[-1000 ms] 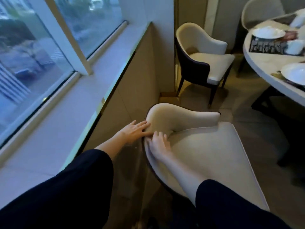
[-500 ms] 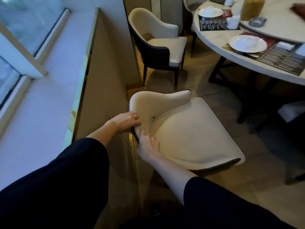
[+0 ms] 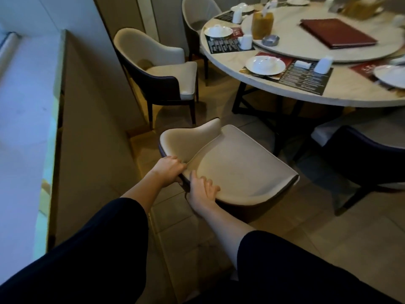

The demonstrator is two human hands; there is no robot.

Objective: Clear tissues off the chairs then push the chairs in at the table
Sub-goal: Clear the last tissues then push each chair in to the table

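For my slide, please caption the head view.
Left hand grips the cream chair, right hand rests on its seat, near the round table.

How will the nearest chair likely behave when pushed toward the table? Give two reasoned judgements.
Probably fairly heavy: the chair has a solid upholstered shell, and the left hand and right hand are both on it. It likely slides, not rolls, on the smooth floor.

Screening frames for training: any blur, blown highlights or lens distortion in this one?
Head view: the right side of the round pale marble table and the white plate there are motion-smeared; the white window ledge is washed out bluish; the beige wall panel leans, wide-angle; the left hand, right hand and the cream padded dark-backed chair are sharp.
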